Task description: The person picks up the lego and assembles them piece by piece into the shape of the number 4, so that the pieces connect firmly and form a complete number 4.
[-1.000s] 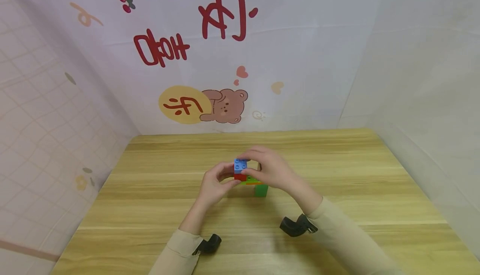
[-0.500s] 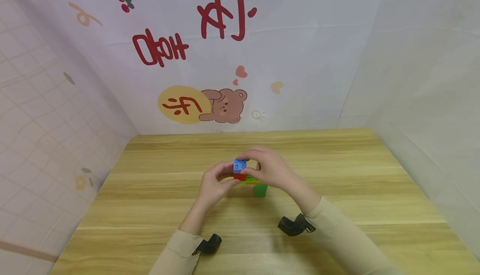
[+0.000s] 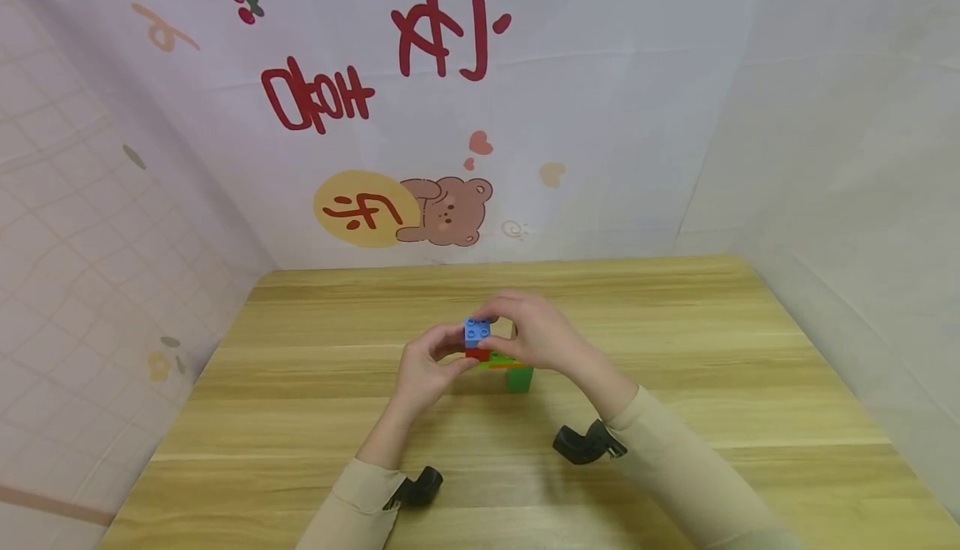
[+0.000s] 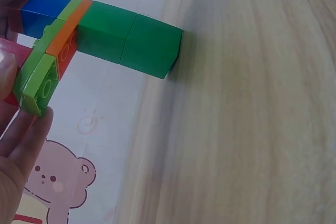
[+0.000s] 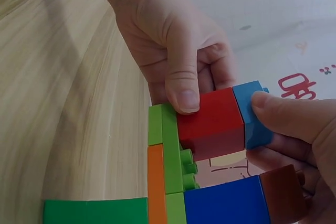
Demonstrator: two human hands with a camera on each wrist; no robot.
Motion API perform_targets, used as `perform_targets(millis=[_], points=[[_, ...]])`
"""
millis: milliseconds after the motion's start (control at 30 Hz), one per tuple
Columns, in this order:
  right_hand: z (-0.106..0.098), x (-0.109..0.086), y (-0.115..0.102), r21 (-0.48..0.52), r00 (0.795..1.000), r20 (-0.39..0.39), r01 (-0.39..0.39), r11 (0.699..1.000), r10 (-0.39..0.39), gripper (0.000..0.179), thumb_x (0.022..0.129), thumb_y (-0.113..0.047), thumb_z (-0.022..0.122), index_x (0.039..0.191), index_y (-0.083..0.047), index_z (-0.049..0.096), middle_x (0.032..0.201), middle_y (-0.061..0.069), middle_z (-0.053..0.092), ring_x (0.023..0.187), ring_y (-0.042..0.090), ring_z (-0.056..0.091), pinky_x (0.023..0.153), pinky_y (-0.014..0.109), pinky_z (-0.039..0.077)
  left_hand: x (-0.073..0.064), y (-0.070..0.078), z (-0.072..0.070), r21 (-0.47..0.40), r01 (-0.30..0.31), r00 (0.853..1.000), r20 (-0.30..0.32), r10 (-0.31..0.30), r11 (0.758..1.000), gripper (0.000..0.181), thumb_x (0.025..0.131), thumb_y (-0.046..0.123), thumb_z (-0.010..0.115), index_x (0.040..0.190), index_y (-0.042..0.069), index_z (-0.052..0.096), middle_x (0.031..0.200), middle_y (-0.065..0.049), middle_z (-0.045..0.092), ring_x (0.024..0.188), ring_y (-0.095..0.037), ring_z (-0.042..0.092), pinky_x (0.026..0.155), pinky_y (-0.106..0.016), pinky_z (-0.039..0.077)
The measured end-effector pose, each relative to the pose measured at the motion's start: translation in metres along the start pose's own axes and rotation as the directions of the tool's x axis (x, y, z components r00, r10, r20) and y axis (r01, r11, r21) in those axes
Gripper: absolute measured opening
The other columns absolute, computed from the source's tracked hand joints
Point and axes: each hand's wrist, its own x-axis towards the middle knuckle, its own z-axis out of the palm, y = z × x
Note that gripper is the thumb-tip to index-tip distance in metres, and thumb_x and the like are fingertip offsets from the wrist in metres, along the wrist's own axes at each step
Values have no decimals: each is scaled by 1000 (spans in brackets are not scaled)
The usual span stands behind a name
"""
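Observation:
My left hand (image 3: 426,368) grips a red brick (image 5: 210,116) between thumb and fingers. A light-blue brick (image 3: 477,332) sits on the red one, and my right hand (image 3: 546,338) pinches it between thumb and fingers. Beneath the red brick lie light-green bricks (image 5: 170,150), overhanging an orange brick (image 5: 156,182). In the left wrist view, a green brick column (image 4: 126,38) stands on the table and supports this layer. Above the column, a dark-blue brick (image 5: 226,200) carries a brown brick (image 5: 283,195), close to my right fingers.
The wood-grain table (image 3: 315,425) spreads around the structure. White printed cloth (image 3: 615,117) rises behind it and along both sides. Black wrist-worn pieces stick out by both sleeves, one near the left sleeve (image 3: 360,496) and one near the right sleeve (image 3: 675,467).
Both hands keep the same hold on the bricks. The head view has shifted slightly, so hands and bricks appear a little further left.

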Motion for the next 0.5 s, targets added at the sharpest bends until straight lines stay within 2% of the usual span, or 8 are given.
perform_targets(millis=[167, 333, 500], points=[[1, 0, 1, 0, 1000, 4, -16, 1000, 16, 32, 84, -25, 82, 110, -10, 72, 101, -2, 69, 92, 16, 65, 83, 30, 55, 1, 0, 0, -5, 21, 1000, 3, -21, 1000, 35, 79, -13, 75, 113, -8, 66, 108, -21, 69, 98, -36, 67, 91, -47, 54], [2, -1, 3, 3, 1000, 0, -32, 999, 32, 34, 84, -26, 81, 113, -11, 72, 107, -1, 70, 96, 14, 64, 84, 29, 55, 3, 0, -1, -13, 25, 1000, 6, -25, 1000, 35, 80, -14, 74, 113, -9, 66, 108, -21, 69, 98, -37, 67, 92, -53, 53], [2, -4, 7, 27, 999, -18, -31, 999, 31, 37, 85, -26, 80, 117, -11, 71, 112, 1, 70, 74, 14, 60, 67, 23, 53, 4, 0, -2, -14, 20, 1000, 21, -20, 1000, 37, 80, -13, 75, 115, -9, 65, 109, -22, 69, 100, -38, 66, 92, -54, 52]])
